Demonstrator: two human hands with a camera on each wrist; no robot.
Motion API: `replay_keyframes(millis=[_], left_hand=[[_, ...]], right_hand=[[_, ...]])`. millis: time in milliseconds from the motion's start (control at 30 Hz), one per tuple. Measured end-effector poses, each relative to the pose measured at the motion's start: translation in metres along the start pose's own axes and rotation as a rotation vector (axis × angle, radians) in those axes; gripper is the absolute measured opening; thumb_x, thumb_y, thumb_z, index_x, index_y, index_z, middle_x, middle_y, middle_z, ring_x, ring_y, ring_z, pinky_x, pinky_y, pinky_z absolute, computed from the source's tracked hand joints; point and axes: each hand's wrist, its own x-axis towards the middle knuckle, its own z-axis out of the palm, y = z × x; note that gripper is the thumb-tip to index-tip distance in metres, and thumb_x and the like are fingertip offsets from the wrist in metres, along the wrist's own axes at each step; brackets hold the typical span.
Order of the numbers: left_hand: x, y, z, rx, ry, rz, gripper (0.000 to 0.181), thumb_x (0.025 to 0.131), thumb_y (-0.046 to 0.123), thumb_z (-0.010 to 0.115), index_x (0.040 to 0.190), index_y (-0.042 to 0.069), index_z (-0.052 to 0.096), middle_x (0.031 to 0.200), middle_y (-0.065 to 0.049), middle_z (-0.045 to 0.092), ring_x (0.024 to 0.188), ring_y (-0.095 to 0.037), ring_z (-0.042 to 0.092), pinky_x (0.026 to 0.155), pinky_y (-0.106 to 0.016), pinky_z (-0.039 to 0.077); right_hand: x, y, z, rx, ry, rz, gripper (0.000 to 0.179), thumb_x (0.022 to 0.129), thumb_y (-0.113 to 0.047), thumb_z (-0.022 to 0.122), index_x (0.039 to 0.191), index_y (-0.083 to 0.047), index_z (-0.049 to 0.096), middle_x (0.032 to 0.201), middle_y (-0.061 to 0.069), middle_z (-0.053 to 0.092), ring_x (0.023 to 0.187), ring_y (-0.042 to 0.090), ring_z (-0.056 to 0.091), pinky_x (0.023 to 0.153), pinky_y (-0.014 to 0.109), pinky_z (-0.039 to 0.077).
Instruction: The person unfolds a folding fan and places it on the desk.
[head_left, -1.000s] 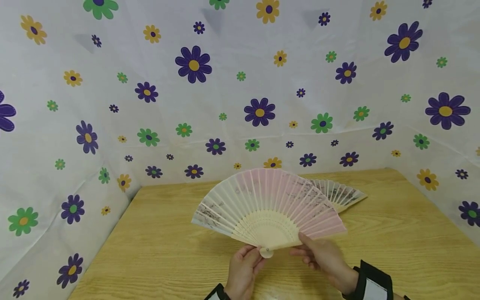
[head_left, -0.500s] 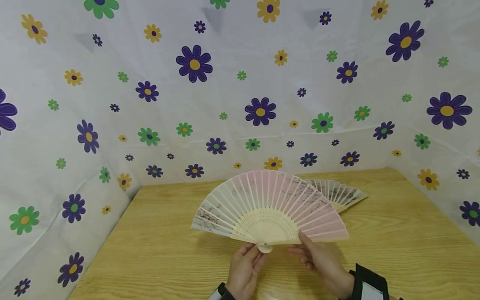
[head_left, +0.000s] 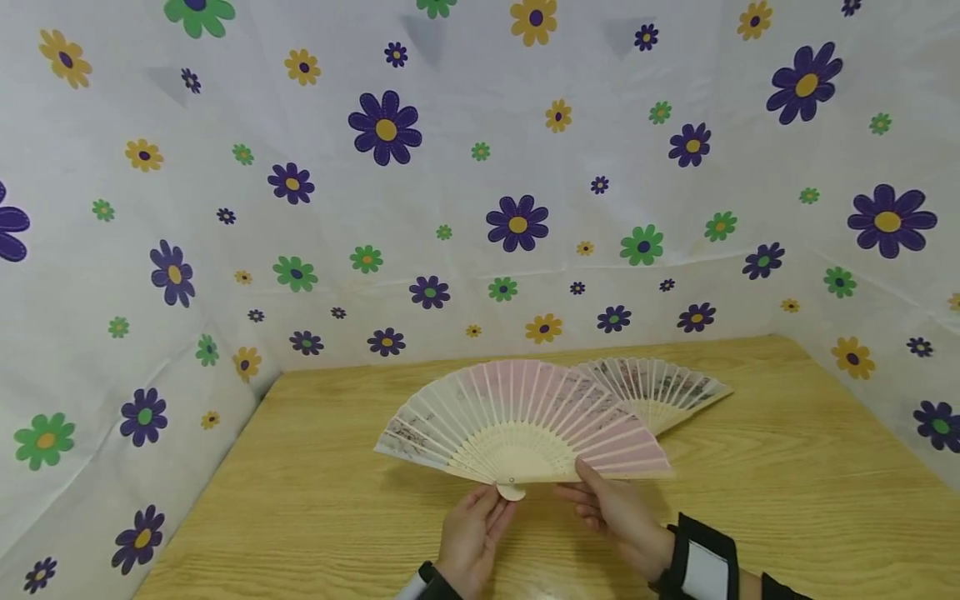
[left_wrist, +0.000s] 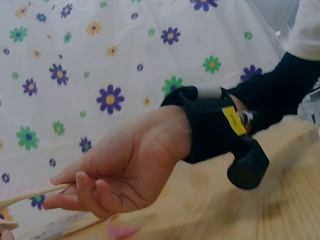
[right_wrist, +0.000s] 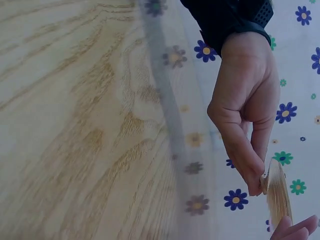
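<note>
A wooden table (head_left: 300, 500) with pale yellow-brown grain filled the lower part of the head view. White cloth (head_left: 465, 192) enclosed it on three sides, forming a back wall and two side walls that met the tabletop's edges. The cloth was printed with scattered daisy-like flowers in purple, green and yellow, some large and some small. Faint creases and fold lines ran across the fabric. The light was soft and even, with only weak shadows on the wood.
</note>
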Motion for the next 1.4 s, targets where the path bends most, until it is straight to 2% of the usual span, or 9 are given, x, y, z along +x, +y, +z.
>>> replay_keyframes(millis=[100, 267, 533, 833, 1000, 1133, 1200, 1300, 1400], left_hand=[[0.008, 0.011, -0.017, 0.031, 0.053, 0.007, 0.020, 0.096, 0.007, 0.047, 0.107, -0.010, 0.050, 0.079, 0.002, 0.065, 0.076, -0.004, 0.064, 0.071, -0.014, 0.055], [0.027, 0.028, -0.038, 0.069, 0.144, 0.059, 0.039, 0.092, 0.003, 0.053, 0.125, -0.019, 0.047, 0.075, 0.001, 0.068, 0.073, -0.006, 0.065, 0.067, -0.016, 0.057], [0.044, 0.033, -0.050, 0.123, 0.282, 0.055, 0.040, 0.086, 0.000, 0.059, 0.119, -0.022, 0.052, 0.070, -0.002, 0.068, 0.065, -0.011, 0.065, 0.061, -0.022, 0.059], [0.043, 0.036, -0.045, 0.187, 0.252, 0.026, 0.044, 0.090, 0.005, 0.054, 0.124, -0.023, 0.046, 0.071, -0.003, 0.065, 0.069, -0.013, 0.064, 0.066, -0.025, 0.059], [0.032, 0.038, -0.049, 0.215, 0.201, -0.020, 0.045, 0.092, 0.006, 0.052, 0.125, -0.023, 0.044, 0.073, -0.005, 0.068, 0.072, -0.014, 0.067, 0.068, -0.026, 0.059], [0.016, 0.042, -0.061, 0.258, 0.152, -0.073, 0.047, 0.093, 0.007, 0.052, 0.128, -0.023, 0.041, 0.077, -0.006, 0.070, 0.075, -0.015, 0.069, 0.070, -0.026, 0.059], [0.011, 0.049, -0.064, 0.288, 0.116, -0.066, 0.048, 0.094, 0.008, 0.051, 0.129, -0.023, 0.041, 0.079, -0.006, 0.071, 0.076, -0.014, 0.069, 0.070, -0.025, 0.059], [0.010, 0.071, -0.064, 0.426, 0.080, 0.013, 0.050, 0.093, 0.015, 0.055, 0.128, -0.019, 0.045, 0.093, -0.014, 0.072, 0.081, -0.014, 0.069, 0.070, -0.022, 0.059], [0.018, 0.103, -0.065, 0.826, 0.048, 0.211, 0.053, 0.092, 0.026, 0.056, 0.131, -0.011, 0.049, 0.111, -0.024, 0.067, 0.096, -0.024, 0.067, 0.081, -0.034, 0.058]], right_hand=[[0.017, -0.001, 0.019, 0.058, -0.032, 0.028, 0.054, 0.096, -0.038, 0.046, 0.119, 0.010, 0.056, 0.074, -0.007, 0.070, 0.057, -0.001, 0.048, 0.049, 0.010, 0.038], [0.046, -0.002, 0.050, 0.146, -0.076, 0.037, 0.047, 0.099, -0.029, 0.042, 0.115, 0.013, 0.057, 0.064, -0.009, 0.066, 0.052, -0.004, 0.048, 0.045, 0.006, 0.038], [0.068, 0.007, 0.070, 0.188, -0.090, 0.065, 0.048, 0.100, -0.026, 0.040, 0.110, 0.017, 0.058, 0.058, -0.008, 0.063, 0.047, -0.006, 0.046, 0.042, 0.005, 0.036], [0.070, 0.010, 0.063, 0.217, -0.054, 0.053, 0.049, 0.101, -0.027, 0.039, 0.105, 0.016, 0.061, 0.056, -0.008, 0.063, 0.045, -0.006, 0.046, 0.041, 0.005, 0.037], [0.064, 0.011, 0.055, 0.206, -0.139, 0.102, 0.062, 0.101, -0.035, 0.033, 0.115, 0.021, 0.054, 0.061, -0.002, 0.066, 0.046, -0.005, 0.050, 0.041, 0.004, 0.038], [0.043, 0.005, 0.036, 0.074, -0.311, 0.171, 0.075, 0.099, -0.047, 0.030, 0.121, 0.022, 0.051, 0.069, 0.000, 0.070, 0.052, -0.003, 0.057, 0.045, 0.005, 0.043], [0.032, -0.002, 0.020, -0.039, -0.389, 0.135, 0.078, 0.097, -0.052, 0.033, 0.123, 0.020, 0.051, 0.075, 0.001, 0.071, 0.058, -0.001, 0.060, 0.051, 0.008, 0.047], [0.024, -0.020, -0.013, -0.281, -0.397, -0.074, 0.073, 0.096, -0.050, 0.037, 0.122, 0.016, 0.055, 0.088, 0.011, 0.072, 0.072, 0.011, 0.066, 0.065, 0.022, 0.056], [0.025, -0.040, -0.053, -0.641, -0.236, -0.395, 0.065, 0.097, -0.044, 0.039, 0.126, 0.013, 0.054, 0.109, 0.024, 0.066, 0.094, 0.030, 0.065, 0.080, 0.041, 0.056]])
